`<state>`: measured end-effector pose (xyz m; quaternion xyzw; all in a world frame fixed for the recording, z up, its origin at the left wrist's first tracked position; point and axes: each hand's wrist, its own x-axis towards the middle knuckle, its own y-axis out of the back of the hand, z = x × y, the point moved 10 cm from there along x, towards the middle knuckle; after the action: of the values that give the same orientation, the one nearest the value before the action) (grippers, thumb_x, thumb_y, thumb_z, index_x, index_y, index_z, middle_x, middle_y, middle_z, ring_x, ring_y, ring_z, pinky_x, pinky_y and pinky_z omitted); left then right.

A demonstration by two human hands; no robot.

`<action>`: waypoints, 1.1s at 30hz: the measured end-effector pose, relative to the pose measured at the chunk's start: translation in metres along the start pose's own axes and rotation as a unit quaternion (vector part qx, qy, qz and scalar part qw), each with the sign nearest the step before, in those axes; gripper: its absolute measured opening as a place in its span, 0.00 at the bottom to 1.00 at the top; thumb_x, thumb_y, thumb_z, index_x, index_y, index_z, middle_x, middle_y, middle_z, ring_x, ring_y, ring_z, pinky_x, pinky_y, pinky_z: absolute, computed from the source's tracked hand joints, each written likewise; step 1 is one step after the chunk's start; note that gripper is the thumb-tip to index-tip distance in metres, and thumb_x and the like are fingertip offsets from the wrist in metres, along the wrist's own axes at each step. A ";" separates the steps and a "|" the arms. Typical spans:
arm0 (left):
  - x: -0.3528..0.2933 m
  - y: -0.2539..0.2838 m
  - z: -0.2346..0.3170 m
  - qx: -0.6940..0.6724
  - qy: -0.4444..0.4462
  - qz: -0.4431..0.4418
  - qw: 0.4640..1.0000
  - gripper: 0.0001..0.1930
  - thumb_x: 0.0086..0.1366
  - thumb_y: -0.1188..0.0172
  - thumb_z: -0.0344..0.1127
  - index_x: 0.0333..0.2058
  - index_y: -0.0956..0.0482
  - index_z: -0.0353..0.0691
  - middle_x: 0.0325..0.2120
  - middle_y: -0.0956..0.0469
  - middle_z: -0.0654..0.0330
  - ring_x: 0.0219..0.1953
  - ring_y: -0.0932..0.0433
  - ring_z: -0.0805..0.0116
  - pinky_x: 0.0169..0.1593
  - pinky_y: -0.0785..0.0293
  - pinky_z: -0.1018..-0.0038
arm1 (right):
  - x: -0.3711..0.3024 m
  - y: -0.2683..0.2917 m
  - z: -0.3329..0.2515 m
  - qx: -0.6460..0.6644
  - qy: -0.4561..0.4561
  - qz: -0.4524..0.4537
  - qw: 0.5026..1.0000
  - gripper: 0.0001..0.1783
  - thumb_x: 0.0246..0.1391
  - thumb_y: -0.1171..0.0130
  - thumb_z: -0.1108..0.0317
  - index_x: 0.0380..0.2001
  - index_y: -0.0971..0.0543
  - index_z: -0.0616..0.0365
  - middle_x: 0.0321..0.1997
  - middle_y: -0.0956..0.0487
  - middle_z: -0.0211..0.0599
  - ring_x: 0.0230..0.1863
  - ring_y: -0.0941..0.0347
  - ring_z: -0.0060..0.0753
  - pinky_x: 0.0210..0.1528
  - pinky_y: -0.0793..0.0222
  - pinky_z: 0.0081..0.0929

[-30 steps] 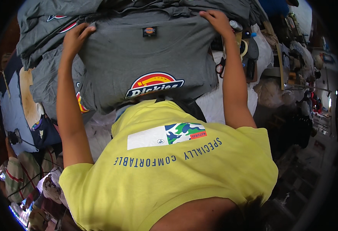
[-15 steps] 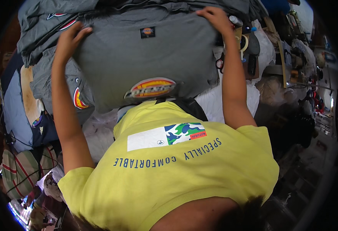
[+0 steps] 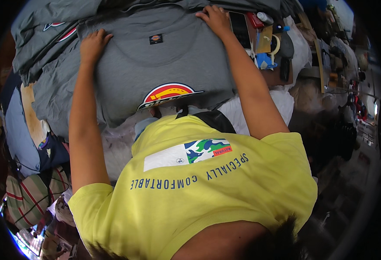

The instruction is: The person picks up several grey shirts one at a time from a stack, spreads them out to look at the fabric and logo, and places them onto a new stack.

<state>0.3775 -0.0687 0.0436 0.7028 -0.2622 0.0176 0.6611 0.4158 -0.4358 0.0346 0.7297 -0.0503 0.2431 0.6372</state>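
Observation:
A grey T-shirt (image 3: 168, 60) is spread out in front of me. Its neckline and dark neck label lie toward the far side, and a red, yellow and white printed emblem sits at the near end. On the left shoulder of the shirt, my left hand (image 3: 93, 47) has its fingers closed on the cloth. My right hand (image 3: 217, 21) grips the opposite shoulder, wearing a ring on one finger. The near end of the shirt hangs toward my body, so part of the emblem is folded from sight.
More grey shirts (image 3: 34, 43) are heaped at the far left. To the right sit a phone (image 3: 240, 29), a red packet (image 3: 254, 20), a tape roll (image 3: 275, 44) and a dark bottle (image 3: 286, 47). White plastic (image 3: 277, 106) lies beside my right arm. A striped bag (image 3: 30, 197) is at lower left.
The raised T-shirt has come down flatter, and its wrinkles are smoother. My right hand has moved left and my left hand slightly right, bringing them closer together. The phone has come into view.

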 end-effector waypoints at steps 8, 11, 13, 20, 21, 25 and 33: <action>0.043 0.037 0.085 -0.076 -0.046 0.099 0.991 0.07 0.55 0.46 0.41 0.31 0.27 0.47 0.27 0.30 0.65 0.35 0.30 0.65 0.37 0.38 0.66 | -0.169 0.061 0.034 0.519 -0.253 -0.262 0.773 0.10 0.49 0.44 0.62 0.29 0.25 0.58 0.27 0.25 0.27 0.25 0.31 0.17 0.28 0.35 0.15; 0.081 0.031 0.163 -0.151 -0.101 0.089 0.979 0.07 0.55 0.45 0.40 0.32 0.26 0.47 0.28 0.29 0.65 0.35 0.30 0.64 0.36 0.36 0.67 | -0.283 0.054 0.058 0.512 -0.391 -0.317 0.696 0.10 0.47 0.41 0.65 0.29 0.25 0.61 0.28 0.24 0.29 0.27 0.30 0.19 0.31 0.34 0.16; 0.106 0.013 0.212 -0.179 -0.116 0.066 0.975 0.11 0.56 0.47 0.43 0.36 0.26 0.47 0.32 0.28 0.63 0.37 0.30 0.62 0.38 0.35 0.65 | -0.322 0.043 0.065 0.504 -0.376 -0.235 0.741 0.12 0.44 0.39 0.66 0.31 0.25 0.62 0.30 0.24 0.30 0.30 0.29 0.22 0.33 0.33 0.18; 0.129 -0.053 0.307 -0.173 -0.095 -0.002 0.980 0.22 0.56 0.51 0.55 0.44 0.30 0.50 0.43 0.32 0.59 0.47 0.36 0.55 0.45 0.39 0.54 | -0.365 0.004 0.054 0.475 -0.424 -0.099 0.765 0.18 0.39 0.35 0.66 0.33 0.28 0.60 0.32 0.27 0.29 0.34 0.32 0.23 0.35 0.35 0.22; 0.129 -0.053 0.305 -0.193 -0.074 0.018 0.978 0.19 0.56 0.51 0.55 0.42 0.28 0.52 0.42 0.32 0.60 0.47 0.37 0.55 0.46 0.40 0.55 | -0.373 -0.001 0.053 0.515 -0.438 -0.099 0.731 0.15 0.40 0.36 0.69 0.30 0.30 0.60 0.28 0.29 0.27 0.30 0.35 0.20 0.33 0.37 0.19; 0.128 -0.059 0.301 -0.174 -0.055 0.035 0.982 0.15 0.55 0.49 0.52 0.38 0.26 0.54 0.41 0.32 0.64 0.47 0.37 0.59 0.46 0.43 0.57 | -0.398 0.008 0.052 0.589 -0.471 -0.077 0.651 0.11 0.43 0.39 0.75 0.29 0.30 0.61 0.26 0.30 0.25 0.27 0.37 0.15 0.32 0.39 0.13; 0.139 -0.079 0.292 -0.311 -0.106 -0.057 0.943 0.21 0.50 0.41 0.52 0.44 0.26 0.59 0.42 0.30 0.67 0.48 0.37 0.61 0.51 0.46 0.57 | -0.396 0.018 0.042 0.587 -0.477 -0.023 0.653 0.12 0.43 0.39 0.76 0.33 0.29 0.62 0.27 0.28 0.26 0.27 0.35 0.13 0.30 0.40 0.12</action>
<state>0.4341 -0.3911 -0.0140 0.4737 -0.2822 -0.1771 0.8152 0.0740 -0.5730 -0.1175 0.9680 -0.1777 -0.1746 -0.0310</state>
